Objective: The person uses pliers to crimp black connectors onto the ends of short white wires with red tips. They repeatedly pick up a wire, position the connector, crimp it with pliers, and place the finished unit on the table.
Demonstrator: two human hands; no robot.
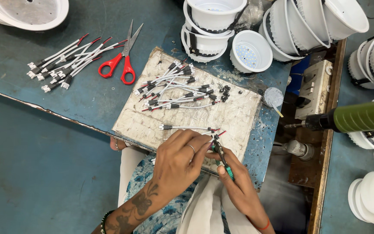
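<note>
My left hand [179, 159], with a ring on one finger, pinches the end of a thin white cable with red tips near the front edge of a worn white board [239, 117]. My right hand [234, 177] grips small green-handled pliers [221, 156], their jaws at the cable end between my fingers. One loose cable [187, 128] lies just beyond my hands. A heap of similar short cables with black connectors [176, 89] sits at the board's far side, beside several tiny black parts [225, 92].
Red-handled scissors [120, 65] and another bundle of cables [68, 60] lie on the blue table at left. White lamp housings [213, 26] are stacked at the back and right. A green-handled tool [351, 118] hangs at right, above a switch box [312, 89].
</note>
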